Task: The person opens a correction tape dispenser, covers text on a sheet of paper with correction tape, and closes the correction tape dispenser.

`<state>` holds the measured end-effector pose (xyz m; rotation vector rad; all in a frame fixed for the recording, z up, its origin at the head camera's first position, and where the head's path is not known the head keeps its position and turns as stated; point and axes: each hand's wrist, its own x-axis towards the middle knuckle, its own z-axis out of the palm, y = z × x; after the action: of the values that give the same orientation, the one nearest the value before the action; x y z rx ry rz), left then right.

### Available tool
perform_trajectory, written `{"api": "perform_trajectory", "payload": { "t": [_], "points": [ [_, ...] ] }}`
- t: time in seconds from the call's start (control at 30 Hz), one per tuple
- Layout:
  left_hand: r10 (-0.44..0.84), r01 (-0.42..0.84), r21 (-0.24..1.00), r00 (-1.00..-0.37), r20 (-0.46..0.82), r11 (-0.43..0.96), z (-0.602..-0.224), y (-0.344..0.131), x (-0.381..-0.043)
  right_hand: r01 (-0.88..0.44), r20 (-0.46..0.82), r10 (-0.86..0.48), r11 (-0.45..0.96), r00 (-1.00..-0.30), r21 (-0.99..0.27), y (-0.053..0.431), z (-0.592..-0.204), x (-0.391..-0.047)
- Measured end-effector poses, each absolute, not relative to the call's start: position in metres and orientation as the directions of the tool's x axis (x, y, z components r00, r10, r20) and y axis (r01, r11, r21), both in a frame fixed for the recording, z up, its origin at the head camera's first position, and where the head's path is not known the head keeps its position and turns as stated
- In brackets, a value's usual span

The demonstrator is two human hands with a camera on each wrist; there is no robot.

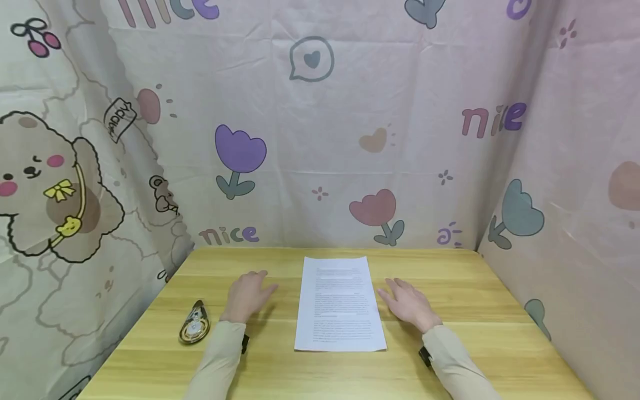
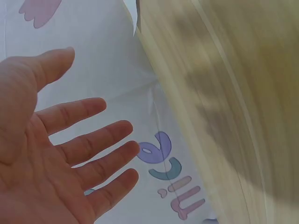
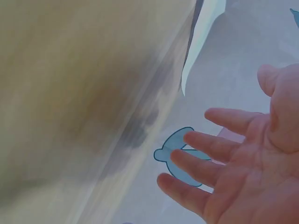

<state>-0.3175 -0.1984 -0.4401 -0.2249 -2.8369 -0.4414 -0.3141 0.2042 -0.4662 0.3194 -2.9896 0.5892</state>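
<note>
A printed sheet of paper (image 1: pixel 340 305) lies in the middle of the wooden table, its lines of text too small to read. My left hand (image 1: pixel 248 296) is to the left of the sheet, holding nothing; in the left wrist view its fingers (image 2: pixel 103 144) are spread and nearly straight. To the right of the sheet is my right hand (image 1: pixel 407 304), its fingertips near the paper's edge. The right wrist view shows those fingers (image 3: pixel 201 163) extended, with an empty palm. A teardrop-shaped correction tape (image 1: pixel 194 325) with a see-through case rests left of my left hand.
The wooden table (image 1: pixel 270 378) has its far edge against a hanging cloth (image 1: pixel 310 133) printed with flowers and words. More printed cloth hangs along the left and right sides. Each wrist bears a small black device (image 1: pixel 425 355) by the sleeve.
</note>
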Motion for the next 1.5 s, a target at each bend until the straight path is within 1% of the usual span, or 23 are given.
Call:
{"api": "perform_trajectory", "payload": {
  "t": [0.23, 0.43, 0.63, 0.7, 0.97, 1.17, 1.23, 1.33, 1.5],
  "points": [
    [0.072, 0.149, 0.336, -0.971, 0.23, 0.93, -0.438, -0.216, -0.317, -0.223, 0.201, -0.153, 0.892, -0.968, -0.393, 0.202, -0.465, -0.319],
    [0.024, 0.077, 0.37, -0.989, 0.147, 0.926, -0.434, -0.238, -0.309, -0.223, 0.215, -0.149, 0.897, -0.965, -0.381, 0.201, -0.464, -0.32],
    [-0.069, -0.05, 0.373, -0.997, 0.037, 0.926, -0.431, -0.253, -0.299, -0.237, 0.232, -0.158, 0.898, -0.96, -0.371, 0.201, -0.463, -0.319],
    [-0.1, -0.088, 0.369, -0.995, 0.014, 0.925, -0.431, -0.255, -0.296, -0.24, 0.233, -0.16, 0.897, -0.959, -0.37, 0.201, -0.464, -0.319],
    [-0.174, -0.159, 0.39, -0.985, 0.003, 0.907, -0.434, -0.267, -0.289, -0.26, 0.25, -0.176, 0.897, -0.952, -0.357, 0.199, -0.464, -0.317],
    [-0.213, -0.252, 0.36, -0.966, -0.146, 0.898, -0.437, -0.275, -0.287, -0.268, 0.258, -0.182, 0.897, -0.949, -0.351, 0.201, -0.468, -0.317],
    [-0.225, -0.289, 0.355, -0.951, -0.211, 0.889, -0.438, -0.278, -0.285, -0.27, 0.265, -0.182, 0.897, -0.947, -0.349, 0.201, -0.47, -0.316],
    [-0.246, -0.336, 0.356, -0.929, -0.275, 0.872, -0.44, -0.28, -0.283, -0.264, 0.257, -0.177, 0.896, -0.95, -0.358, 0.201, -0.47, -0.316],
    [-0.237, -0.344, 0.357, -0.921, -0.311, 0.869, -0.439, -0.28, -0.28, -0.245, 0.22, -0.17, 0.891, -0.961, -0.381, 0.198, -0.47, -0.315]
  ]
}}
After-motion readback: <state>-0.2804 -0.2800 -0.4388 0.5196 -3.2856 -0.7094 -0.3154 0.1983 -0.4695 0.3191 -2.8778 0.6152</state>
